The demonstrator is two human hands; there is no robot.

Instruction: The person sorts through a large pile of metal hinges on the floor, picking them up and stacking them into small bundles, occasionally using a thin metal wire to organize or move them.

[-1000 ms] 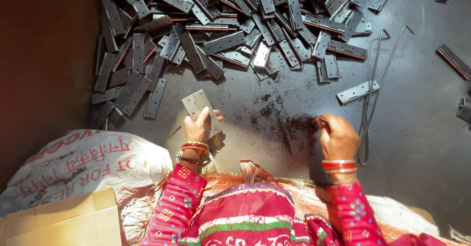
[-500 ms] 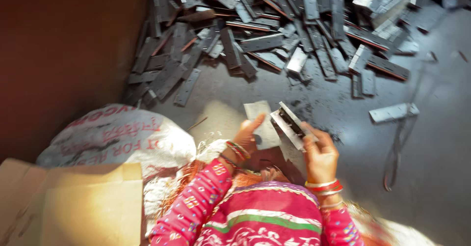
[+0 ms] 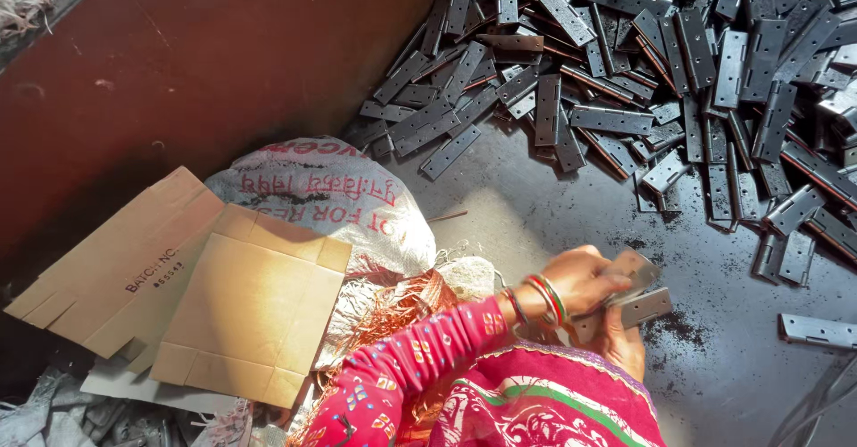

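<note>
Both hands hold a metal hinge above the dark floor, near its lower right edge.

We see the left hand point(image 3: 580, 279), bangles at the wrist, closed over the upper leaf of the grey hinge point(image 3: 636, 293); the right hand point(image 3: 622, 347) lies beneath it, mostly hidden, so we can make out only its knuckles under the lower leaf, and we cannot tell how its fingers close. The hinge is part open, and its barrel is covered by the left hand. A large pile of hinges point(image 3: 625, 63) fills the upper right of the floor point(image 3: 536, 224) and is cut off at the top and right edges. A single hinge point(image 3: 817, 331) lies apart at the right edge. A printed sack point(image 3: 321, 197) and flattened cardboard point(image 3: 254, 304) lie at the left, against a reddish wall point(image 3: 196, 63).
</note>
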